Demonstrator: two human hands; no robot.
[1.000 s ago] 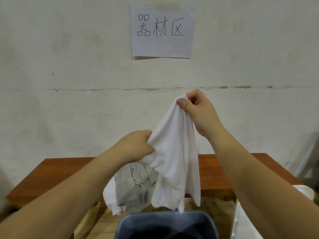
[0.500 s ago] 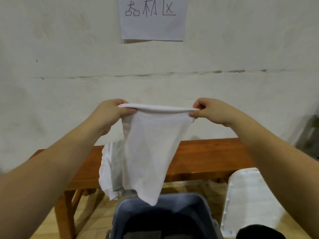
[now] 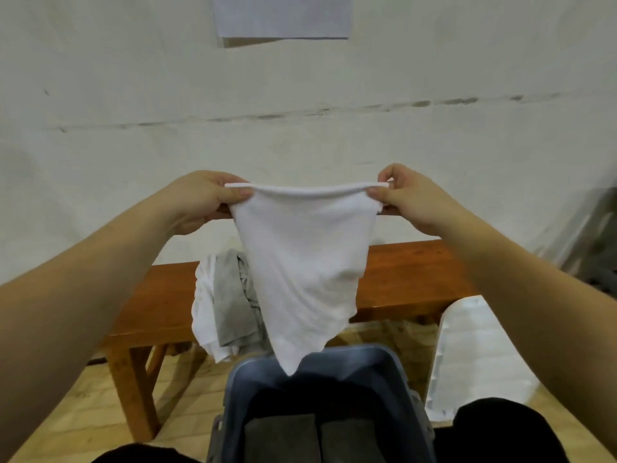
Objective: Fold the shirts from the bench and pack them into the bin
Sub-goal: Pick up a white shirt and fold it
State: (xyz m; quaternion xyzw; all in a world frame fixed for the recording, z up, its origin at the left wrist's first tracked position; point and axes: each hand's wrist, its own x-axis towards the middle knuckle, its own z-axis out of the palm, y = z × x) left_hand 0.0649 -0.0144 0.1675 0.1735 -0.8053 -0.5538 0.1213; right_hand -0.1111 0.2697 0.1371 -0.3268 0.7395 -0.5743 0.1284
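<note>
Both hands moved apart since a second ago, and now the left hand [image 3: 203,198] and right hand [image 3: 404,195] pinch the soft white shirt [image 3: 303,262] up over the grey plastic bin [image 3: 394,365], mid-fold, needing halving next.

The white shirt [image 3: 307,262] is soft, matt cloth with a rolled hem along its top edge. The grey shirt [image 3: 233,302] on the bench [image 3: 410,279] is matt, creased cloth. The bench is reddish-brown wood with a smooth, slightly glossy finish. The bin [image 3: 394,372] is smooth blue-grey plastic. The floor [image 3: 100,412] is pale wood. The wall [image 3: 133,95] is matt, rough, stained plaster, and on it hangs a white paper sheet [image 3: 283,15].
</note>
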